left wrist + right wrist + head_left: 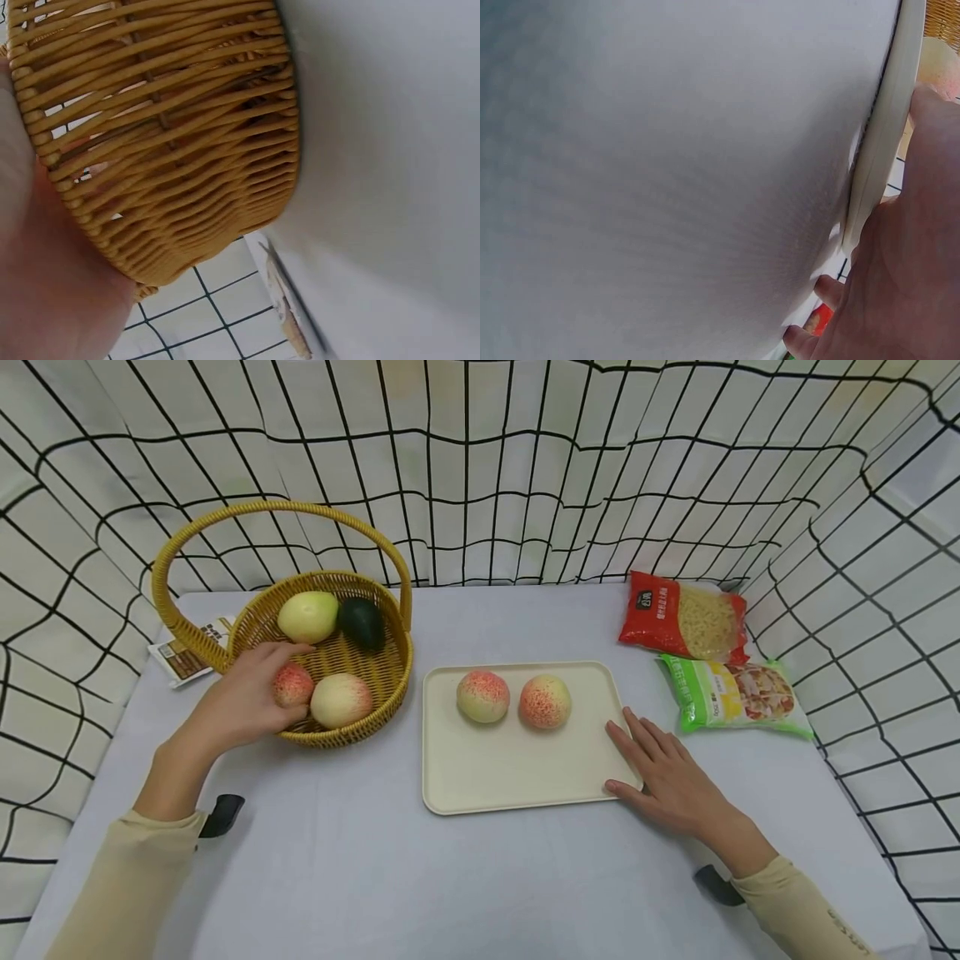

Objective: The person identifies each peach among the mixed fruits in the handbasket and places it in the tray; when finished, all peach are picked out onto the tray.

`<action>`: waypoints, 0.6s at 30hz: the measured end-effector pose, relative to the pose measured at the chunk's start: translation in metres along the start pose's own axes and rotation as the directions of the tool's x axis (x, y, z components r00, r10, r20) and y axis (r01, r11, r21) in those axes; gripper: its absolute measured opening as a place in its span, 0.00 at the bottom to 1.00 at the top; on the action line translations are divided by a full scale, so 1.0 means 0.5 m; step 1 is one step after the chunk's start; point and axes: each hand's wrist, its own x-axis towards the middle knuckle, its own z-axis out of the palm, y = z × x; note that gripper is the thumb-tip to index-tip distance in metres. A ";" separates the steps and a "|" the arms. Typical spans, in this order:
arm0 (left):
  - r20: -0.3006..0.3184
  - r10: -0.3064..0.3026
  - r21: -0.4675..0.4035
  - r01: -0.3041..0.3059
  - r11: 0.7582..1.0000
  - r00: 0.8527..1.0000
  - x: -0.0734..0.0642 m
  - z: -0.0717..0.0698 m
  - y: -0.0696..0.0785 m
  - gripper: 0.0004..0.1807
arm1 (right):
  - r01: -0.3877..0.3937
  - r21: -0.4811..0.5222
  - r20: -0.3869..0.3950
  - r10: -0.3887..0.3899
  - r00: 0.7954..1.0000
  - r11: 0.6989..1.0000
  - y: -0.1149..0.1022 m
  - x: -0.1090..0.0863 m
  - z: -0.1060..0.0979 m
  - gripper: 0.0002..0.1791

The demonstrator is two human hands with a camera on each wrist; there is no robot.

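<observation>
In the head view my left hand (251,697) reaches over the near-left rim of a yellow wicker basket (397,672). Its thumb and fingers curl round a red peach (293,685). A paler peach (341,700) lies just to the right, with a yellow-green fruit (308,617) and a dark green avocado (362,623) behind. My right hand (663,772) rests with spread fingers on the right edge of a cream tray (510,772). Two peaches sit on that tray, a left one (483,697) and a right one (545,702). The basket wall hides the left fingertips in the left wrist view.
A red pasta bag (684,617) and a green food packet (738,693) lie at the back right. Beside the basket's left side is a flat packet (187,656). Black wire mesh (465,468) encloses the back and sides of the white table (360,877).
</observation>
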 end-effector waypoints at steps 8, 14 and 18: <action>0.116 -0.044 0.104 0.032 0.994 0.992 0.010 -0.011 0.013 0.47 | 0.010 0.003 -0.020 -0.010 1.000 1.000 -0.002 -0.001 -0.001 0.47; 0.168 -0.081 0.156 0.054 0.986 0.982 0.016 -0.015 0.017 0.47 | 0.011 -0.001 -0.013 -0.011 1.000 1.000 0.000 0.001 0.000 0.47; 0.183 -0.092 0.168 0.061 0.984 0.979 0.019 -0.015 0.019 0.46 | 0.006 0.006 -0.009 -0.006 1.000 1.000 0.001 0.000 0.001 0.47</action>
